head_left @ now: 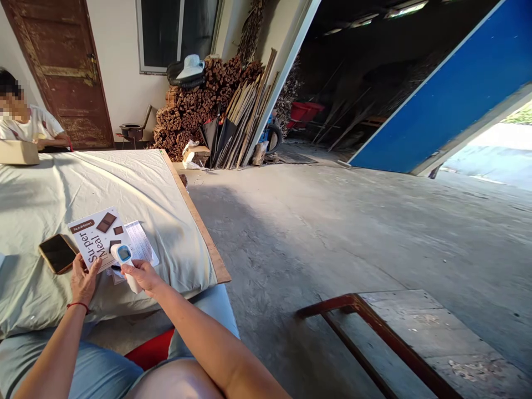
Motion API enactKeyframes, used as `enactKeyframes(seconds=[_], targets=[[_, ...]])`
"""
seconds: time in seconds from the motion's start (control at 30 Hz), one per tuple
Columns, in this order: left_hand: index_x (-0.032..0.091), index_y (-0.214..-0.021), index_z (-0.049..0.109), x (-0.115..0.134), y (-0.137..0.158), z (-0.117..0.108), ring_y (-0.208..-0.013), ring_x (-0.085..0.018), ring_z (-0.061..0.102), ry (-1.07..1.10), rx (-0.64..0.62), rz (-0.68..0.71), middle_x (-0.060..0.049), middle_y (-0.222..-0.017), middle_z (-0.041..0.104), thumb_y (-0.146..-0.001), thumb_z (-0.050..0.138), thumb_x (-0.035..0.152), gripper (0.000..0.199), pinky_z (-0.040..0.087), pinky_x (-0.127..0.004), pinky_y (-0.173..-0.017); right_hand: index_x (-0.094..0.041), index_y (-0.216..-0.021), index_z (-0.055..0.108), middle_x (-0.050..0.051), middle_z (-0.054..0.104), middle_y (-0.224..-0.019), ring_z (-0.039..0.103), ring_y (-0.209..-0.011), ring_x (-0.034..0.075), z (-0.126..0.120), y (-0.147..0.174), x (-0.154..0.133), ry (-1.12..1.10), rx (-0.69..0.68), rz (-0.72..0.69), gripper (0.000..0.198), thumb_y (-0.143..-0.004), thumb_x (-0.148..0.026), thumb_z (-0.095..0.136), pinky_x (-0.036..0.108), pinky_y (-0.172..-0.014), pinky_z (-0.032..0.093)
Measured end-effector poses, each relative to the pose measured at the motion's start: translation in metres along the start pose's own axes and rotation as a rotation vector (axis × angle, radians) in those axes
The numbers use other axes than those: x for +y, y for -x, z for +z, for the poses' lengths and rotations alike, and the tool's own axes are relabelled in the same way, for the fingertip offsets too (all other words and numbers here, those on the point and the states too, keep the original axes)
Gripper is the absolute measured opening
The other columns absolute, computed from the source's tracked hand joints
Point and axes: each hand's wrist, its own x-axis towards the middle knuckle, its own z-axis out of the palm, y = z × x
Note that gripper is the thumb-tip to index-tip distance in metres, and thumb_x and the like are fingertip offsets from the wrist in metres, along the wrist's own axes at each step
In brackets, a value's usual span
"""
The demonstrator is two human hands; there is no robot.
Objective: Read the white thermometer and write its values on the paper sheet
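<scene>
My left hand (84, 281) grips the lower edge of a flat white box (92, 228) printed "Su-per Meal" with pictures of brown squares. In my right hand (143, 275) is a white infrared thermometer (128, 265) with a blue-rimmed display, its head overlapping the box's lower right corner. Printed papers (140, 242) lie on the cloth behind the box and the thermometer, partly hidden by them. A dark-screened phone (57, 254) rests just left of my left hand. A small dark object near my right fingers is mostly hidden.
A pale cloth covers the table (137, 183), whose wooden edge runs along its right side. At the far left a person (31, 124) sits behind a cardboard box (19, 152). A wooden bench (415, 321) stands at the lower right. Bundled firewood (195, 105) is stacked by the wall.
</scene>
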Motion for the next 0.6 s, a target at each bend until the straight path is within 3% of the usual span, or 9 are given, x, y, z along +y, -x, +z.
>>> enactKeyframes(seconds=[0.1,0.17,0.27,0.37,0.5,0.6], targets=[[0.021,-0.121,0.051,-0.002,0.003,0.002,-0.087,-0.024,0.064,-0.028,0.022,0.041,-0.011,-0.102,0.064,-0.070,0.067,0.059,0.066,0.054,-0.039,-0.073,-0.017,-0.070,0.066,-0.001,0.058,-0.064,0.053,-0.063,0.014,-0.011,-0.001,-0.001,0.112,0.003,-0.032,0.045,-0.066,-0.062,0.074,0.027,-0.060,0.038],[0.021,-0.131,0.043,-0.001,0.006,0.004,-0.090,-0.026,0.064,-0.022,0.026,0.064,-0.013,-0.109,0.062,-0.072,0.066,0.058,0.074,0.055,-0.038,-0.068,-0.017,-0.081,0.070,0.000,0.064,-0.071,0.059,-0.071,0.017,-0.025,-0.003,-0.008,0.320,0.074,-0.086,0.040,-0.072,-0.057,0.072,0.027,-0.064,0.041],[0.021,-0.141,0.032,-0.001,0.009,0.007,-0.099,-0.028,0.064,0.009,0.039,0.077,-0.017,-0.126,0.055,-0.074,0.066,0.053,0.082,0.057,-0.039,-0.071,-0.019,-0.105,0.069,0.005,0.070,-0.093,0.064,-0.088,0.022,-0.059,-0.007,-0.025,0.814,0.338,-0.142,0.036,-0.078,-0.042,0.073,0.027,-0.072,0.044],[0.021,-0.144,0.027,-0.005,0.008,0.008,-0.107,-0.030,0.063,-0.029,0.042,0.069,-0.020,-0.134,0.050,-0.077,0.063,0.051,0.082,0.056,-0.045,-0.085,-0.019,-0.120,0.063,0.011,0.069,-0.110,0.064,-0.099,0.025,-0.097,-0.007,-0.042,1.219,0.584,-0.042,0.042,-0.081,-0.032,0.072,0.031,-0.081,0.046],[0.017,-0.141,0.033,-0.014,0.005,0.008,-0.120,-0.035,0.056,-0.245,0.061,0.105,-0.020,-0.133,0.052,-0.076,0.062,0.050,0.078,0.047,-0.054,-0.101,-0.018,-0.123,0.063,0.016,0.066,-0.118,0.061,-0.109,0.029,-0.124,0.000,-0.050,1.421,0.668,0.036,0.042,-0.082,-0.026,0.071,0.036,-0.090,0.043],[0.015,-0.136,0.037,-0.017,0.007,0.009,-0.122,-0.035,0.052,-0.333,0.079,0.132,-0.019,-0.129,0.052,-0.073,0.065,0.045,0.075,0.045,-0.054,-0.103,-0.018,-0.117,0.068,0.016,0.063,-0.121,0.057,-0.112,0.030,-0.112,0.006,-0.040,1.507,0.613,-0.137,0.033,-0.085,-0.026,0.068,0.039,-0.094,0.040]])
